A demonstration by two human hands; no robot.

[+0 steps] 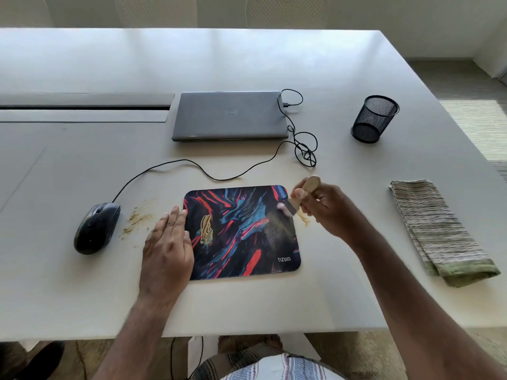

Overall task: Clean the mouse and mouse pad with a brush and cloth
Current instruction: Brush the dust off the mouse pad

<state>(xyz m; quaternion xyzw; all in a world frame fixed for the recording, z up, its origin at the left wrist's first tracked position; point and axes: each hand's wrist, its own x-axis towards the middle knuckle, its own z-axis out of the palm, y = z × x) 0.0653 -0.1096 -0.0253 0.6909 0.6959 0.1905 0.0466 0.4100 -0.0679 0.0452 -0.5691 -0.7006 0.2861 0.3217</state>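
Pale grey table fills the frame, with a closed grey laptop at upper centre and a black mesh pen cup upper right. Progress looks like mid brush stage: the dark rectangular mouse pad with red and blue swirls sits centre frame, tan crumbs lie on the table just left of it and a small pile at its right edge, so I'd say sweeping is partly done. Black corded mouse sits left of centre, off the pad. Folded grey-green striped cloth lies untouched at right; wiping is still to do. Left hand lies flat, fingers straight, pressing the pad's left edge. Right hand has its fingers curled round the small wooden-handled brush, bristles at the pad's upper right corner; motion-blurred.
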